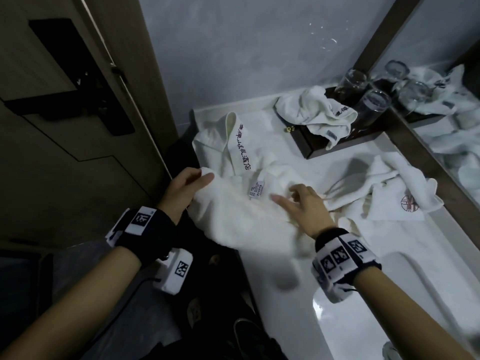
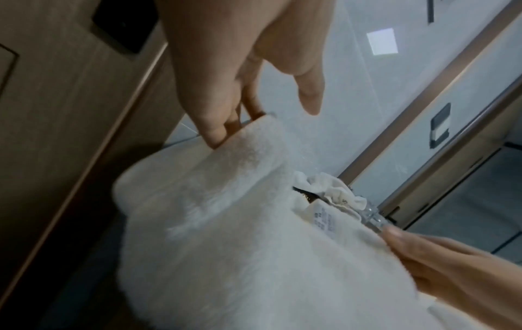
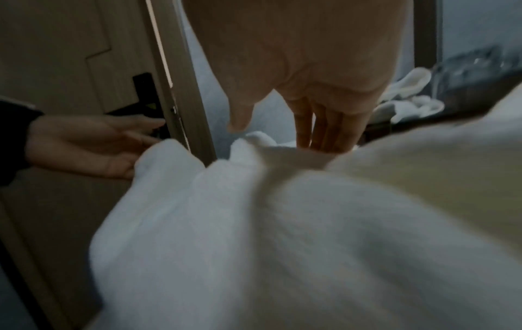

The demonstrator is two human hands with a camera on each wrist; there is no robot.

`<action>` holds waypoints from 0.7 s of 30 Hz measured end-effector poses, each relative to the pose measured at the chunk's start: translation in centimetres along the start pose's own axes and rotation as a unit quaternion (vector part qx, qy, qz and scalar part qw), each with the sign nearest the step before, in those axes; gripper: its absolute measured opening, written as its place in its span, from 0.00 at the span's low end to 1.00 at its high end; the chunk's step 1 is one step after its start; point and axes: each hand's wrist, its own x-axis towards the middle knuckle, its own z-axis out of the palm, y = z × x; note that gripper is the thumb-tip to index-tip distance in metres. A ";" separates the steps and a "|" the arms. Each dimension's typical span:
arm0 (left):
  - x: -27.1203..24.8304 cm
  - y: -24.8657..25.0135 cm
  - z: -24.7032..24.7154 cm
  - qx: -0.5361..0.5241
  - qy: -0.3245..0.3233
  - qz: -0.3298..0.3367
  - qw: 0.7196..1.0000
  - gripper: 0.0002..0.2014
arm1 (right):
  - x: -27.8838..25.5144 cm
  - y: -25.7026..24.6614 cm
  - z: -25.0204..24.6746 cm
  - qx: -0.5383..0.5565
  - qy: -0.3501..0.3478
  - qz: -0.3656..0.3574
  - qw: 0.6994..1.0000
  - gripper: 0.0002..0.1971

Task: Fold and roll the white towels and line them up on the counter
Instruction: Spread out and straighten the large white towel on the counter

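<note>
1. From the head view I see the large white terry towel with dark embroidered lettering (image 1: 241, 183) spread over the near left end of the white counter (image 1: 389, 242), part of it hanging over the counter's front edge. My left hand (image 1: 181, 190) grips its left corner, fingers under the cloth and thumb over it. My right hand (image 1: 304, 206) lies on the towel's middle with fingers spread and relaxed, beside the small printed care label (image 1: 256, 191). A second crumpled white towel with a red round emblem (image 1: 389, 190) lies just to the right; a third white towel (image 1: 317, 113) is draped over a dark wooden tray (image 1: 309, 141) beside clear drinking glasses (image 1: 374, 105). The wooden door (image 1: 65, 100) stands close on the left, the mirror frame (image 1: 426, 157) bounds the right.

2. From the left wrist, the fingers (image 2: 217, 125) are tucked behind the towel's edge, thumb lifted off.

3. From the right wrist, straight fingers (image 3: 324, 129) press into a fold; it is blurred.
</note>
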 end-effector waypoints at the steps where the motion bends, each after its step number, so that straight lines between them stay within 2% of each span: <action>1: 0.3 0.1 0.5 0.000 0.009 -0.021 1.000 0.03 | 0.7 -0.8 0.6 0.021 -0.014 0.008 1.000 0.33; 4: 1.5 0.7 1.9 0.007 0.020 -0.044 0.999 0.10 | 2.6 -2.6 1.9 -0.018 -0.045 0.006 0.999 0.36; 5: 1.9 1.1 2.2 0.008 0.017 -0.043 0.999 0.14 | 3.1 -2.8 2.1 -0.042 -0.053 0.005 0.998 0.35; 7: 2.7 1.9 2.7 0.020 0.000 -0.035 0.999 0.21 | 3.8 -2.9 2.1 -0.075 -0.056 -0.010 0.996 0.25; 9: 3.6 3.3 2.9 0.083 -0.035 0.025 0.996 0.21 | 4.2 -2.5 1.7 -0.071 -0.018 -0.042 0.996 0.15; 12: 5.1 5.9 2.7 0.186 -0.040 0.144 0.971 0.18 | 4.1 -1.3 0.3 0.004 0.085 -0.053 0.995 0.13; 14: 6.6 6.6 2.4 0.280 -0.008 0.182 0.943 0.16 | 4.3 -0.5 -0.7 0.045 0.107 -0.041 0.992 0.16; 15: 7.3 6.7 2.5 0.352 -0.006 0.186 0.917 0.15 | 4.4 -0.3 -0.9 0.056 0.098 -0.038 0.993 0.17; 17: 8.9 6.2 3.0 0.494 -0.048 0.162 0.853 0.13 | 4.7 -0.3 -0.8 0.067 0.054 -0.052 0.995 0.17; 18: 9.5 6.0 3.4 0.533 -0.071 0.149 0.830 0.11 | 4.9 -0.4 -0.7 0.060 0.034 -0.070 0.995 0.18; 19: 10.1 5.8 3.8 0.550 -0.087 0.150 0.817 0.09 | 5.1 -0.4 -0.6 0.044 0.020 -0.089 0.995 0.19; 21: 10.9 5.6 4.7 0.536 -0.112 0.203 0.812 0.09 | 5.5 -0.3 -0.6 0.014 0.009 -0.108 0.994 0.21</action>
